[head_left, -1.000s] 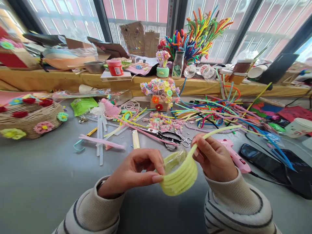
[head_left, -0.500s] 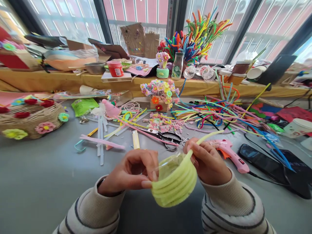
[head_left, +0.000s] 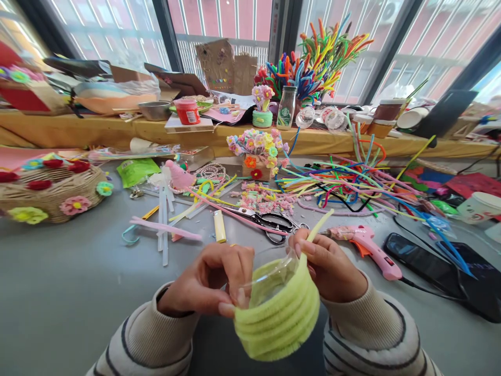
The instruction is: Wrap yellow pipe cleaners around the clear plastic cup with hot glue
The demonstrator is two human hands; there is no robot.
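Between my hands is a clear plastic cup [head_left: 278, 268], its wall wrapped in several rounds of fuzzy yellow-green pipe cleaner [head_left: 279, 326]. My left hand [head_left: 213, 279] pinches the cup's left rim, thumb outside and fingers inside. At the right rim, my right hand [head_left: 326, 258] grips the pipe cleaner between thumb and fingers, close against the cup. A loose end of it sticks up past those fingers. The cup leans, its opening turned partly toward the far left. Beyond my hands lie black-handled scissors [head_left: 274, 227] and a pink glue gun [head_left: 370, 245].
Clear glue sticks [head_left: 162, 224] and a yellow lighter [head_left: 219, 226] lie left of centre. A woven basket [head_left: 64, 196] stands at far left. Loose pipe cleaners [head_left: 344, 180] spread at the back right. Two phones [head_left: 418, 261] lie right. A flower box [head_left: 256, 167] sits behind.
The wrapped cup has come lower and tilted so more of its inside shows. My right hand has shifted slightly left, and the pipe cleaner's free end now points up more steeply.
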